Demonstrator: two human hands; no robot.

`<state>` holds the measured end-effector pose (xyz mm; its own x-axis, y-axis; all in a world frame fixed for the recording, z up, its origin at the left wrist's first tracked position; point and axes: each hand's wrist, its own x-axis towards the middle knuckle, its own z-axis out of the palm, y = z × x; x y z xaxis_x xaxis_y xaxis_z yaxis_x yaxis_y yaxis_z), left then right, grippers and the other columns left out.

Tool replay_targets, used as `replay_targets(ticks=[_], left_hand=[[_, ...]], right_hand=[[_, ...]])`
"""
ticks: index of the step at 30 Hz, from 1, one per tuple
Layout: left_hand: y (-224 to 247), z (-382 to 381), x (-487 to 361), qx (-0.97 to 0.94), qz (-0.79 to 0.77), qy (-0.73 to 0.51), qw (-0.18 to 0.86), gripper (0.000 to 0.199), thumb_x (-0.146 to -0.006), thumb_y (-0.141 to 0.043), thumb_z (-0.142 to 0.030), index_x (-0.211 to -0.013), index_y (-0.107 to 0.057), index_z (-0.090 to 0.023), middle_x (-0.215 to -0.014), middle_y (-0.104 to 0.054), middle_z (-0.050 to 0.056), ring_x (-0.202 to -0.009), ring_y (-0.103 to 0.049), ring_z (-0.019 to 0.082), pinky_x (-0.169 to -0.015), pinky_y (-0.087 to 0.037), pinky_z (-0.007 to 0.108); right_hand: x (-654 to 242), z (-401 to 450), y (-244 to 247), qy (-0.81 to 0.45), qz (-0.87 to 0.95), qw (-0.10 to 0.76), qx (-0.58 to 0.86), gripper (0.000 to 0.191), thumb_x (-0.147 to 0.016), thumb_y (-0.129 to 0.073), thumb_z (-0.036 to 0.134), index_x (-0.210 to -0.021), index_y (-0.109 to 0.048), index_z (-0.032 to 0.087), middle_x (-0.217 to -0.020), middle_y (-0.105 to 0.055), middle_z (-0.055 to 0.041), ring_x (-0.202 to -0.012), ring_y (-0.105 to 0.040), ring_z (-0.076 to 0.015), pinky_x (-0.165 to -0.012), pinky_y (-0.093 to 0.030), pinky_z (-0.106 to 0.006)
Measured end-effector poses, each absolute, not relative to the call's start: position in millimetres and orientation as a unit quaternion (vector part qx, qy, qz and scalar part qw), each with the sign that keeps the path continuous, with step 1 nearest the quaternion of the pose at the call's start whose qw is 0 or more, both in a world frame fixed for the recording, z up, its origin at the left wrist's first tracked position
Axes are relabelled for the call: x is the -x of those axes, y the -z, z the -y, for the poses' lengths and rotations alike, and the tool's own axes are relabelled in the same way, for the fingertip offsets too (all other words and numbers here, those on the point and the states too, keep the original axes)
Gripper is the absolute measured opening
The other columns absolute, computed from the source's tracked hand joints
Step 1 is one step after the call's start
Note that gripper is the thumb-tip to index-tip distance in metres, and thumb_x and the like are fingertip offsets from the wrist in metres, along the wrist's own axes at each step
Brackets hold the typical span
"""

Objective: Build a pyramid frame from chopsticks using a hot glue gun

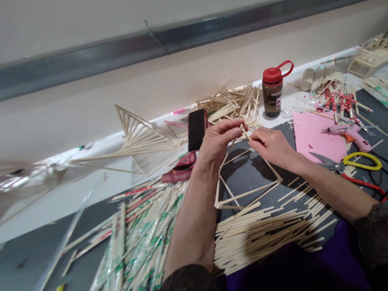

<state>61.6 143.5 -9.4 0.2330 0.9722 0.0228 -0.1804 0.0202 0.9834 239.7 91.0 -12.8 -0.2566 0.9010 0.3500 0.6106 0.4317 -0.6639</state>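
A frame of joined wooden sticks (251, 195) stands on the dark mat in front of me. At its far corner, my left hand (222, 135) has its fingers closed around the stick ends. My right hand (271, 146) pinches the stick that runs from that corner down to the right. Just nearer than the frame lies a thick pile of loose wooden sticks (260, 238). Beyond my left wrist is a black phone (196, 130). To the right of my right hand, a pink glue gun (348, 133) rests on a pink sheet (311, 135).
Scissors (362, 161) with yellow and red handles lie at the right. A red-lidded bottle (272, 95) stands near the wall beside a heap of sticks (233, 105). At left are a fan-shaped stick model (145, 139), a red lanyard (178, 171) and wrapped chopsticks (148, 230).
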Motion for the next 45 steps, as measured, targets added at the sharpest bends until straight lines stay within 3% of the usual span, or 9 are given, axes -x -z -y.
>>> replay_targets(ticks=[31, 45], left_hand=[[21, -151, -54, -0.549, -0.358, -0.431, 0.620, 0.037, -0.058, -0.095, -0.047, -0.084, -0.084, -0.023, -0.093, -0.081, 0.007, -0.087, -0.074, 0.021, -0.085, -0.057, 0.033], [15, -147, -57, -0.540, -0.364, -0.445, 0.615, 0.037, -0.057, -0.094, -0.041, -0.089, -0.084, -0.024, -0.094, -0.080, 0.005, -0.087, -0.072, 0.019, -0.083, -0.055, 0.031]], right_hand=[[-240, -91, 14, -0.207, 0.766, 0.365, 0.488, 0.018, -0.096, -0.054, 0.022, -0.079, -0.057, 0.020, -0.082, -0.064, -0.0026, -0.076, -0.055, -0.0144, -0.076, -0.043, -0.031], [-241, -91, 13, -0.207, 0.760, 0.368, 0.494, 0.018, -0.095, -0.055, 0.024, -0.078, -0.059, 0.020, -0.080, -0.065, -0.0022, -0.074, -0.056, -0.0142, -0.075, -0.044, -0.031]])
